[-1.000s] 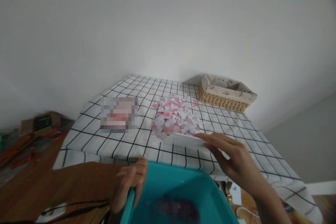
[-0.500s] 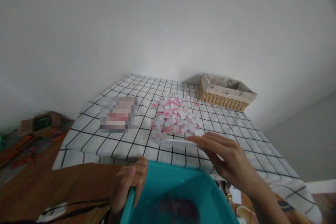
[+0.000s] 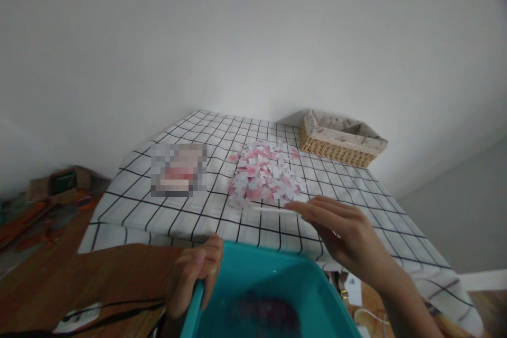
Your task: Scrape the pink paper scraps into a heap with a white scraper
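Observation:
My left hand (image 3: 201, 270) is wrapped over the left rim of a teal plastic bin (image 3: 257, 259) at the table's near edge. Inside the bin lies something dark reddish, too blurred to name. My right hand (image 3: 336, 227) hovers over the front of the table, closed on a thin white strip (image 3: 273, 209) that points left. Just beyond the strip spreads a pile of pink and white paper scraps (image 3: 263, 171). The far end of the strip is close to the scraps' near edge; whether they touch I cannot tell.
A white tablecloth with black grid lines (image 3: 222, 222) covers the table. A lined wicker basket (image 3: 340, 140) stands at the back right, and a pixelated flat item (image 3: 178, 171) lies on the left. Boxes (image 3: 65, 182) and cables sit on the wooden floor, left.
My right hand has shifted very slightly right with the white strip. My left hand keeps its hold on the bin rim, and the paper scraps look unchanged.

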A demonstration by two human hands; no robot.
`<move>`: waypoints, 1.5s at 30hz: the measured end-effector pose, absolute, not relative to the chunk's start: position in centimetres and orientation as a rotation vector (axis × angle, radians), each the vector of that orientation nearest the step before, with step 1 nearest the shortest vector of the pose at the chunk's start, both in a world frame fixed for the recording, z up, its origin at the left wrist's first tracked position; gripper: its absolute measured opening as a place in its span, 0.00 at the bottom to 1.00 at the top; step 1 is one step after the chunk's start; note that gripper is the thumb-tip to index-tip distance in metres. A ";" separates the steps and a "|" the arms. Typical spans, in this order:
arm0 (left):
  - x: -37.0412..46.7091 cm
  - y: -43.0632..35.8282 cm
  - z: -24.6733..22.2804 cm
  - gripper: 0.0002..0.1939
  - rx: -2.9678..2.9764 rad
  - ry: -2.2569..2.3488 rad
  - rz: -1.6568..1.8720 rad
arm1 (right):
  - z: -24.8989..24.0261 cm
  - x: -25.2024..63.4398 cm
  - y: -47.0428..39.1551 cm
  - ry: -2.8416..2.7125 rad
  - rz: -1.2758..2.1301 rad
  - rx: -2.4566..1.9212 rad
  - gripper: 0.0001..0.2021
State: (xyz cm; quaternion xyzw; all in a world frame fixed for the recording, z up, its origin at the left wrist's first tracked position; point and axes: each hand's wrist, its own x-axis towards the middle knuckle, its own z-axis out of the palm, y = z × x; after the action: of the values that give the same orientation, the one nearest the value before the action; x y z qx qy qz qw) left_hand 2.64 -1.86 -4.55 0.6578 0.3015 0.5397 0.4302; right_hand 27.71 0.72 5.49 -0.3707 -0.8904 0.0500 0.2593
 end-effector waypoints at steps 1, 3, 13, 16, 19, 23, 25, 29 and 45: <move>2.6 -1.9 -4.4 0.35 1.642 0.760 1.325 | 5.4 27.5 0.9 -2.407 0.126 -1.016 0.19; 2.6 -2.0 -4.0 0.35 1.645 0.765 1.285 | 5.2 27.3 1.2 -2.399 0.109 -1.048 0.20; 2.6 -2.3 -3.7 0.34 1.631 0.765 1.329 | 5.0 27.4 1.2 -2.382 0.142 -1.090 0.21; 2.6 -2.2 -3.8 0.34 1.636 0.789 1.312 | 4.9 27.6 1.1 -2.400 0.163 -1.070 0.21; 2.6 -2.1 -3.7 0.34 1.636 0.756 1.323 | 5.0 27.9 0.9 -2.411 0.189 -1.039 0.19; 2.6 -2.1 -3.7 0.34 1.618 0.708 1.333 | 5.1 28.3 0.7 -2.407 0.224 -1.027 0.18; 2.5 -2.1 -3.8 0.33 1.622 0.694 1.316 | 5.1 28.4 0.7 -2.400 0.217 -1.020 0.18; 2.6 -2.1 -3.9 0.32 1.627 0.689 1.320 | 5.0 28.3 0.9 -2.349 0.172 -1.039 0.17; 2.8 -2.1 -3.7 0.32 1.595 0.673 1.359 | 4.9 28.5 1.0 -2.348 0.124 -1.087 0.18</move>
State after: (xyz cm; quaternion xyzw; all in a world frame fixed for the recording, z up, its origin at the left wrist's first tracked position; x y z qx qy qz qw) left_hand 2.84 -2.09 -3.68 0.6460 0.2725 0.5505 0.4531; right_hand 28.51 1.00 4.86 -0.4039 -0.8723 0.0460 0.2719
